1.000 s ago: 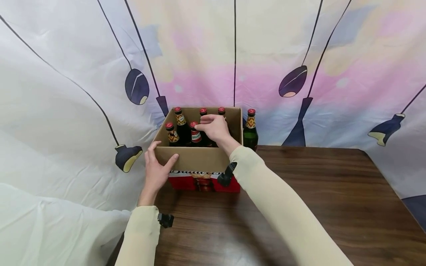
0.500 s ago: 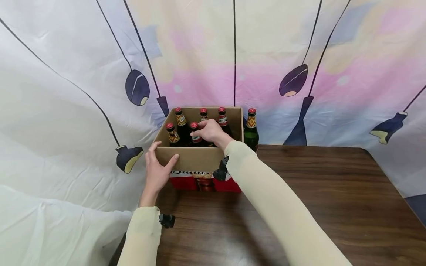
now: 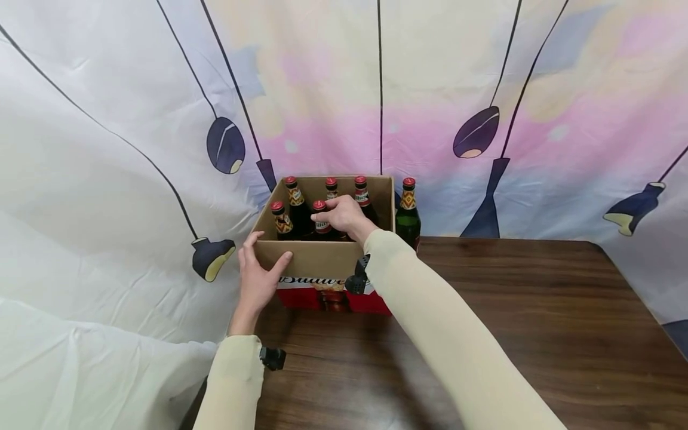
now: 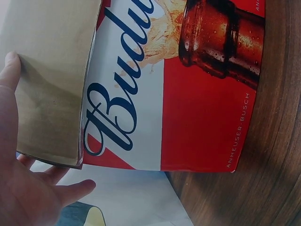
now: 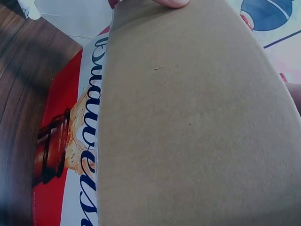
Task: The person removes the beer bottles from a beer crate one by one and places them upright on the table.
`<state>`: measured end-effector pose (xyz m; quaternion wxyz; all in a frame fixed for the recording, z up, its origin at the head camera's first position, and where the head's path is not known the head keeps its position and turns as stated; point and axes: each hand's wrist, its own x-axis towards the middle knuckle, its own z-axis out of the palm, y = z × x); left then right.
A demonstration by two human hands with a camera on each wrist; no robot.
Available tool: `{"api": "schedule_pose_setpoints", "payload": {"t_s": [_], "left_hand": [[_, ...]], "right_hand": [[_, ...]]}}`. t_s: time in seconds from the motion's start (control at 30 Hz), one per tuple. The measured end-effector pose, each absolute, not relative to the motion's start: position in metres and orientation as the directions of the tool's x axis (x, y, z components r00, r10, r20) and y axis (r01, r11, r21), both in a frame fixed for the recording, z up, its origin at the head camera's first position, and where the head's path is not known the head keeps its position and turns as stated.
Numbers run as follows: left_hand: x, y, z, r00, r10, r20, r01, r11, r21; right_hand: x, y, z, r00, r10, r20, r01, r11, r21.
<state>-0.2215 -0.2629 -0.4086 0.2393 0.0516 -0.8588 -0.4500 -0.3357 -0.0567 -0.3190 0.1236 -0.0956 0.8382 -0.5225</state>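
The hands were both at the cardboard box [image 3: 309, 260]: the left hand [image 3: 258, 286] gripped its front left corner, thumb spread against the plain brown flap and fingers round the side edge, while the right hand [image 3: 346, 215] reached in over the front and pinched a bottle by the neck between thumb and fingers. Well to the left of the box, a white cloth [image 3: 107, 364] lay in folds. Inside the box, at its left, stood a front left bottle [image 3: 283, 223] and, behind that, a back left bottle [image 3: 297, 198], both with red caps and patterned neck labels. The gripped bottle [image 3: 322, 227] was near the middle of the box's front, its base hidden by the flap. Along the box's back wall came a middle bottle [image 3: 331, 190], partly covered by the hand, then a back right bottle [image 3: 362, 195]. Just beside the box's right wall, outside it, a green bottle [image 3: 408, 222] stood upright. The box rested on a dark wood counter [image 3: 527, 310], which stretched away to its right, and behind the box hung a pastel backdrop [image 3: 430, 77] printed with dark lamps.
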Motion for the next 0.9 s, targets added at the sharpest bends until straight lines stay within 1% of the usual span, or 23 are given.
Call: {"api": "schedule_pose_setpoints", "payload": {"t_s": [0.1, 0.33, 0.43, 0.77, 0.9], "left_hand": [[-0.22, -0.265, -0.409, -0.88, -0.307, 0.363, 0.121, 0.593, 0.796], [-0.219, -0.266, -0.406, -0.88, -0.301, 0.368, 0.12, 0.607, 0.785], [-0.22, -0.266, -0.405, -0.883, -0.296, 0.363, 0.119, 0.609, 0.784], [-0.215, -0.264, -0.404, -0.894, -0.298, 0.335, 0.101, 0.595, 0.798], [-0.216, -0.263, -0.401, -0.896, -0.295, 0.331, 0.098, 0.597, 0.797]], "right_hand": [[-0.333, -0.057, -0.318, -0.96, -0.268, -0.079, -0.036, 0.399, -0.916], [-0.325, -0.054, -0.316, -0.978, -0.201, 0.052, -0.094, 0.203, -0.975], [-0.322, -0.053, -0.315, -0.98, -0.182, 0.082, -0.109, 0.145, -0.983], [-0.321, -0.052, -0.312, -0.977, -0.174, 0.124, -0.133, 0.043, -0.99], [-0.323, -0.049, -0.309, -0.977, -0.16, 0.144, -0.151, 0.028, -0.988]]}}
